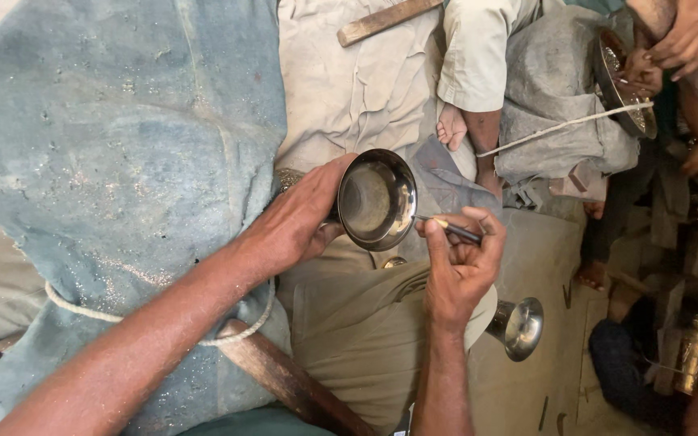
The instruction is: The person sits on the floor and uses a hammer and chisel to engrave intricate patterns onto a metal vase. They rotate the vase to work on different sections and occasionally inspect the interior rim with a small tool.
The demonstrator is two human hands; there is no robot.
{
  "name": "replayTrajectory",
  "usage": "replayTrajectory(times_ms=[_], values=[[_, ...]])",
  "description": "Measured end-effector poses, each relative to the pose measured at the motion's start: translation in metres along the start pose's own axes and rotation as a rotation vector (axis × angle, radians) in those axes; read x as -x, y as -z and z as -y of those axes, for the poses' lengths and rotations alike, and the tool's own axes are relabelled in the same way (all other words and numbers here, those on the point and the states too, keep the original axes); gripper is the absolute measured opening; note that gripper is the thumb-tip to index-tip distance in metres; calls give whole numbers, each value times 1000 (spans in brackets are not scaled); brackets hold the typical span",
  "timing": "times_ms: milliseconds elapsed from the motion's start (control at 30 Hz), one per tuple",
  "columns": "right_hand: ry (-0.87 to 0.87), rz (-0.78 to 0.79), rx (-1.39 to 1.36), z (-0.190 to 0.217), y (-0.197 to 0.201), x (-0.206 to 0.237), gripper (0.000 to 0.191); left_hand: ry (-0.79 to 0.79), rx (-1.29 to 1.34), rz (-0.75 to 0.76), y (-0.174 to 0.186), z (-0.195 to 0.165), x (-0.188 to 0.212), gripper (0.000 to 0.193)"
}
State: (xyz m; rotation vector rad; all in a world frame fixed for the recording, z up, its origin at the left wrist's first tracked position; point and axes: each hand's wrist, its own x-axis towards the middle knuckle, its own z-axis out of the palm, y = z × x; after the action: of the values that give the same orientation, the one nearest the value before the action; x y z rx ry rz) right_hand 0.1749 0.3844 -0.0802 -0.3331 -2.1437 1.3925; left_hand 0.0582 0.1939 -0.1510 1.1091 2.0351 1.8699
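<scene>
Dusty blue cloth (115, 153) tied with rope covers the left of this crowded floor. Beside it, the left hand (296, 222) wraps around the back of a shiny steel bowl (376, 199), holding it tilted on edge. Just right of the bowl, the right hand (462, 258) pinches a thin dark tool (450, 228), its tip touching the rim, as far as I can tell. Lower right lies a small steel cup (519, 327); another person's hands (672, 40) work a metal plate (624, 81) farther off.
</scene>
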Motion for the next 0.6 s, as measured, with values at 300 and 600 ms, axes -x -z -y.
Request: replayTrajectory(times_ms=[300,600], values=[[-21,-2,163,4,-2,-1,12,118,-148,-38,-10,-9,4,93],[67,63,350,4,0,-10,17,112,-153,-52,-11,-9,3,94]])
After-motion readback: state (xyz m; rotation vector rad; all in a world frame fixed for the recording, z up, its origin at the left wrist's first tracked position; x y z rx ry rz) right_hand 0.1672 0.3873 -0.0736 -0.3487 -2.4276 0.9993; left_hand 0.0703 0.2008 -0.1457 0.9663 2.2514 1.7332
